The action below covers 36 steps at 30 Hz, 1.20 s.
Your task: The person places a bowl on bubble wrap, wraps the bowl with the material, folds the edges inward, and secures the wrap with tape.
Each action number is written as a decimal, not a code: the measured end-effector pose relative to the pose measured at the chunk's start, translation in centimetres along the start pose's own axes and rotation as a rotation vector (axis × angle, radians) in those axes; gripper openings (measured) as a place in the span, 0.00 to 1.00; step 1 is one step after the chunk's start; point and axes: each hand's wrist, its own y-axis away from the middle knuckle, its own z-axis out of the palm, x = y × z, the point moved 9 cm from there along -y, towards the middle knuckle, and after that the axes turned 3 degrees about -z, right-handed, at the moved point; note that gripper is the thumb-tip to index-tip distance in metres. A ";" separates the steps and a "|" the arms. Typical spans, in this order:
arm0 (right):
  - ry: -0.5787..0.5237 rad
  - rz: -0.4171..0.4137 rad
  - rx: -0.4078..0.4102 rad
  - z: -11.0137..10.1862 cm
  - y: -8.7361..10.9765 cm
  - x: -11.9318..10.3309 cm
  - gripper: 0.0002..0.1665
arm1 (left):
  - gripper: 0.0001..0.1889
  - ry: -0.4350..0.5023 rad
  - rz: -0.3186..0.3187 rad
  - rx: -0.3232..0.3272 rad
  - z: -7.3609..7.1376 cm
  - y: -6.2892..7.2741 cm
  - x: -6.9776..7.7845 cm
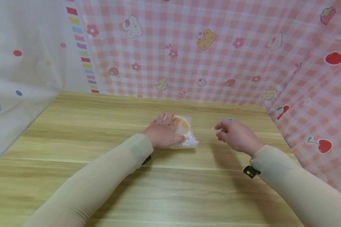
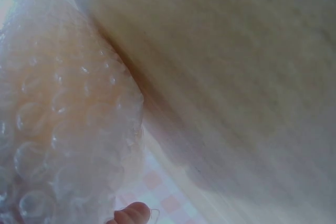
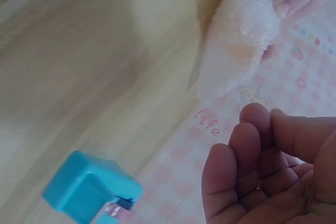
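A bubble-wrapped package (image 1: 187, 142) lies on the wooden table, with a round orange-yellow thing (image 1: 183, 123) showing through the wrap. My left hand (image 1: 164, 134) rests across its left part, fingers spread and fairly straight, thumb on the near side. Bubbles of the wrap (image 2: 52, 124) fill the left of the left wrist view. To the right of the package, my right hand (image 1: 237, 135) is raised above the table. Its thumb and forefinger pinch a small clear strip, seemingly tape (image 2: 155, 214), hardly visible. A blue tape dispenser (image 3: 84, 187) stands beyond the right hand, mostly hidden in the head view.
Pink checked cloth (image 1: 182, 63) hangs along the back and right edges of the table (image 1: 170, 189). A pale cloth with coloured dots (image 1: 22, 72) borders the left side. Both wrists wear dark straps (image 1: 252, 171).
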 end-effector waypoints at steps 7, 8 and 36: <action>0.050 -0.009 -0.006 -0.3 -0.7 -1.9 0.14 | 0.51 0.008 -0.002 0.001 -0.1 -0.1 0.0; 0.056 -0.012 -0.006 -0.3 -0.8 -2.2 0.13 | 0.51 0.009 -0.003 0.001 -0.1 -0.1 0.0; -0.160 0.130 -0.170 3.4 -6.6 -6.3 0.18 | 0.51 0.022 -0.013 -0.024 0.1 -0.1 -0.2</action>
